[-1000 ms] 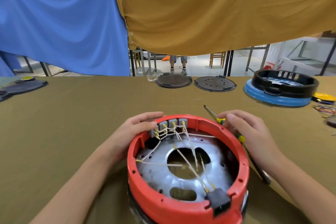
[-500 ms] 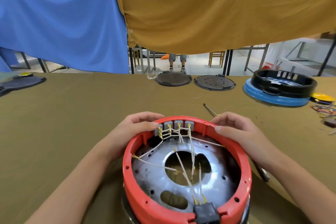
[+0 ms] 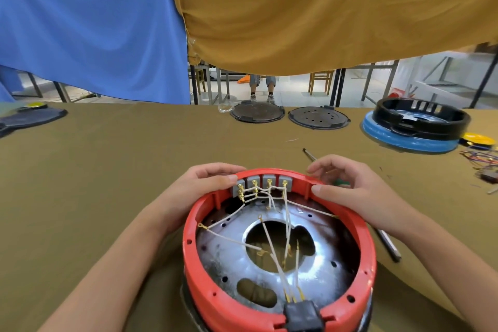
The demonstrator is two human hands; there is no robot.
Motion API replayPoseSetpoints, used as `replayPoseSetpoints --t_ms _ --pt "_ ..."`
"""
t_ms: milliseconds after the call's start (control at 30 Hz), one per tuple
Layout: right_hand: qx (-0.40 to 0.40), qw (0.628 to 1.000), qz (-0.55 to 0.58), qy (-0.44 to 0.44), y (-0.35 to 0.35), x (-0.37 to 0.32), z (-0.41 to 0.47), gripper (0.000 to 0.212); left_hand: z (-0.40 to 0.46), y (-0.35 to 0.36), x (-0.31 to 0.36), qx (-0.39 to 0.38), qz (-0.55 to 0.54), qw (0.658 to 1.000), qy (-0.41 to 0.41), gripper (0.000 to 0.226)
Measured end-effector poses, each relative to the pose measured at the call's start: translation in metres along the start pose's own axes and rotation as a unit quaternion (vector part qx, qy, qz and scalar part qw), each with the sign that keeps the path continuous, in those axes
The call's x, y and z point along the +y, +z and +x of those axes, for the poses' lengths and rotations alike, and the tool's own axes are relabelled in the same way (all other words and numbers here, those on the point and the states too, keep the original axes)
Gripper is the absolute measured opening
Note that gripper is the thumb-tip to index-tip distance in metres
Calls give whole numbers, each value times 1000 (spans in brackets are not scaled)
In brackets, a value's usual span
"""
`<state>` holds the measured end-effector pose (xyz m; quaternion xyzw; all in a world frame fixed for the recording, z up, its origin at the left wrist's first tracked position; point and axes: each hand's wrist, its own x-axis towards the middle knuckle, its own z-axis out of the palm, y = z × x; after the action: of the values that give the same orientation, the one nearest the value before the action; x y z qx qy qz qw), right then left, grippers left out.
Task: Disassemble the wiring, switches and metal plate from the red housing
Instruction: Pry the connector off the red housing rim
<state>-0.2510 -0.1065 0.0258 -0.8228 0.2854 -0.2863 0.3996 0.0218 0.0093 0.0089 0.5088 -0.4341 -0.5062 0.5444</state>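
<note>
While both hands stay, red housing (image 3: 277,302) has turned.

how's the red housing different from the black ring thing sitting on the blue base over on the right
The red housing is near, gripped at its far rim by both hands, the left hand and right hand; the black ring sits far off, untouched. The red housing holds a metal plate, white wires and grey switches; the black ring shows no wires. Both are round, open-topped shells.

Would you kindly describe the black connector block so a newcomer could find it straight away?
Start at the round red plastic housing on the brown table, held at its far rim by both hands. Follow its rim to the edge nearest the camera: the black connector block sits in a notch there. Unlike the four grey switches opposite, it is black and single.
</note>
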Motion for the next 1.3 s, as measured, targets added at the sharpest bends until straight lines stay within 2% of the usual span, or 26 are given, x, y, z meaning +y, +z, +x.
replayPoseSetpoints --t_ms 133,233,333,433,767,867,933,1100,1300 --pt "-34 990 -119 -66 3 -23 18 15 -1 0 2 -13 5 1000 -1 34" --pt "-71 961 -250 -99 20 -37 30 9 -1 1 2 -10 4 1000 2 30" --pt "-59 942 -306 -122 35 -36 33 9 -1 3 3 -4 -7 1000 6 29" --pt "-35 950 -290 -111 35 -32 32 11 0 2 4 -9 12 1000 8 32" --pt "-70 970 -217 -88 30 -30 34 10 1 1 4 5 60 998 33 29" --pt "-42 987 -143 -62 30 -30 33 10 0 2 3 33 77 995 55 30" --pt "-13 996 -85 -28 28 -30 33 18 1 1 3 49 104 991 69 29" --pt "-36 996 -76 21 27 -26 33 32 3 -1 5 69 155 981 96 30" --pt "-2 995 -102 12 21 -23 30 28 3 2 7 78 170 977 106 28"
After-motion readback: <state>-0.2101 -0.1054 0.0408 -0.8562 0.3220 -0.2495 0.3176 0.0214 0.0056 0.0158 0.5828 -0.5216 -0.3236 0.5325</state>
